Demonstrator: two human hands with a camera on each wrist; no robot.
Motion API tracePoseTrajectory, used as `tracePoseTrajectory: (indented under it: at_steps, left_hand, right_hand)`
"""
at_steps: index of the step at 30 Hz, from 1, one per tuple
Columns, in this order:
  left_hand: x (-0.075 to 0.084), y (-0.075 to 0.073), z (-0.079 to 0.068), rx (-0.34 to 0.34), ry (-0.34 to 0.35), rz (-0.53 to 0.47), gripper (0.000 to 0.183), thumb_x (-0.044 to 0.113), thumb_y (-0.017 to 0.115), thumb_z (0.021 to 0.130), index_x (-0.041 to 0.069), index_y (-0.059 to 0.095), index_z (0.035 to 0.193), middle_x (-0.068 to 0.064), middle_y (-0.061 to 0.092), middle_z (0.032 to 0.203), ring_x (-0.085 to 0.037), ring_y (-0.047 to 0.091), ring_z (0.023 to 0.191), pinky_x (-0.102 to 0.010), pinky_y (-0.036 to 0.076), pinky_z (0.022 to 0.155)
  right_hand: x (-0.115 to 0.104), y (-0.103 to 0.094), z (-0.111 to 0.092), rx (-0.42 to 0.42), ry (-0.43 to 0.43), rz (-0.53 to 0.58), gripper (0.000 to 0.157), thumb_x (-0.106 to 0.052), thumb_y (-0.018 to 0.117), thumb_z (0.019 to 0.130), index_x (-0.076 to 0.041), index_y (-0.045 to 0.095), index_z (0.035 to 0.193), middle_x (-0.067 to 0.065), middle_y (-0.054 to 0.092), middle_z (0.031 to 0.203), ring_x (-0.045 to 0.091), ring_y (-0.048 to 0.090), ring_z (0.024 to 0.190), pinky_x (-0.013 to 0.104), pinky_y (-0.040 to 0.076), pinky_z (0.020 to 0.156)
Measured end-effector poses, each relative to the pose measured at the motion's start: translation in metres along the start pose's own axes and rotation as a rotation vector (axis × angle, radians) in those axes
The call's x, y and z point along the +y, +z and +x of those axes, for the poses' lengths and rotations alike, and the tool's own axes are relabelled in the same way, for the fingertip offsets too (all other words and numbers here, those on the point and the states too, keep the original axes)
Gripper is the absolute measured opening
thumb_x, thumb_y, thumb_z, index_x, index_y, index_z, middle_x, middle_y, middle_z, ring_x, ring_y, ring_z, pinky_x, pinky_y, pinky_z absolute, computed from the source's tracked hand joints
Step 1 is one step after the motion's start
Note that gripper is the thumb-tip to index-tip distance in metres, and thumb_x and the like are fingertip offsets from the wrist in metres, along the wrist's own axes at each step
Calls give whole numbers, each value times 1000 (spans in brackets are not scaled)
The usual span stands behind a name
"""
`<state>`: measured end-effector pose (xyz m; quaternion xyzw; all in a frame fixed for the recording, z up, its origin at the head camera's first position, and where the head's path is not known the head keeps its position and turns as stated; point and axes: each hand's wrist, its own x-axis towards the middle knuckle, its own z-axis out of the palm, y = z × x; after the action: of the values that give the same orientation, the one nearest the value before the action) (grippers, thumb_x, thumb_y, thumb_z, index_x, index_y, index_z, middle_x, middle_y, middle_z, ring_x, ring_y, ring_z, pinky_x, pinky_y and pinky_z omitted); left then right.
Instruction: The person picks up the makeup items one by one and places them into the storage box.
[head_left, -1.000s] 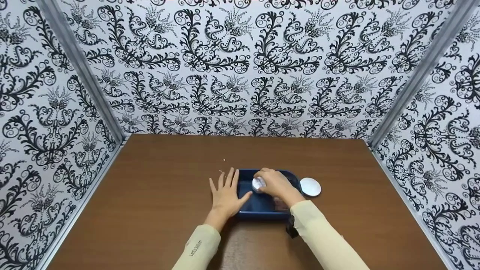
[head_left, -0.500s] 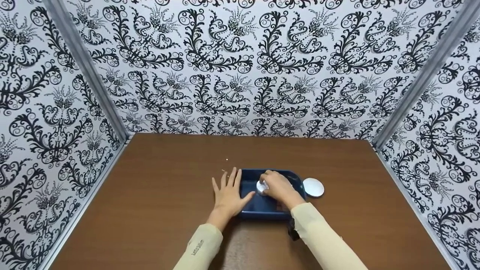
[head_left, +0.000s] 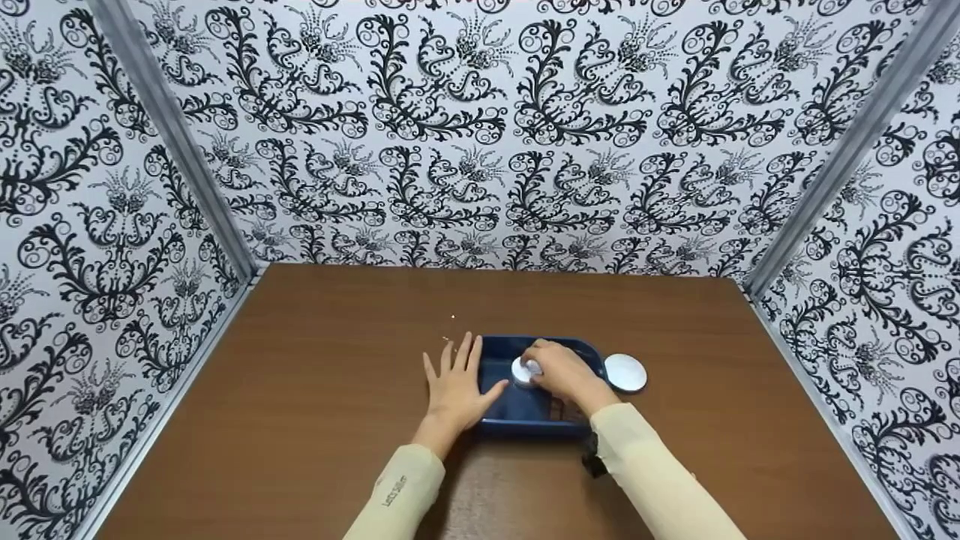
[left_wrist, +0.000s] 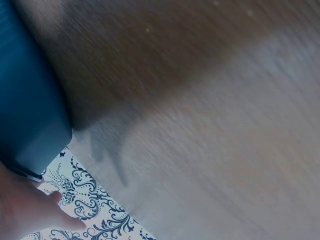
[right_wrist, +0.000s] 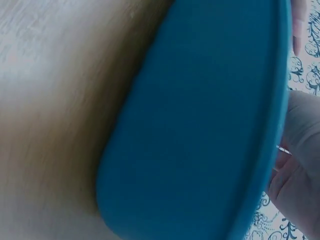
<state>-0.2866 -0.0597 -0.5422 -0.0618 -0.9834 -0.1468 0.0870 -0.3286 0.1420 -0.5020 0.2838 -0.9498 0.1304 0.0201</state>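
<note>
A dark blue rectangular tub [head_left: 532, 429] with rounded corners stands on the brown table. My right hand [head_left: 564, 373] reaches into it and pinches a small round white object [head_left: 521, 373] with a clear part on top; cannot tell its kind. My left hand [head_left: 454, 390] lies at the tub's left rim with its fingers straight and spread, the thumb reaching over the inside. Under my right wrist, a brown patterned piece [head_left: 559, 410] shows partly in the tub. In the right wrist view the tub's outer wall [right_wrist: 190, 125] hides most of my right hand [right_wrist: 300, 155].
A round white disc [head_left: 625, 373], like a lid or small plate, lies just right of the tub. Tiny pale crumbs [head_left: 453, 316] are scattered behind my left fingertips. Black-and-white patterned walls [head_left: 480, 150] enclose the wooden table [head_left: 322, 360] at the back and sides.
My right hand and forearm have shifted slightly right, baring more of the brown piece; the white object stays in nearly the same spot. My left hand stays at the rim.
</note>
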Motion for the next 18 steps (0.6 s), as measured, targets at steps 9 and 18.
tracePoseTrajectory:
  at_steps: [9,18]
  left_hand:
    - [-2,0,2,-8,-7,16,92,75,46,88,24,21,160,-1,25,167,-34,26,151,-70,10,118]
    - [-1,1,3,-19,-6,0,91,72,49,89,24,20,161,-2,23,167,-35,24,152,-70,8,119]
  right_hand:
    - [12,-27,-7,34,-32,34,21,-8,70,91,-5,72,112,13,69,112,33,67,103,49,54,90]
    - [33,-43,-16,66,11,23,24,-8,71,88,-7,72,111,11,69,113,34,66,107,50,52,96]
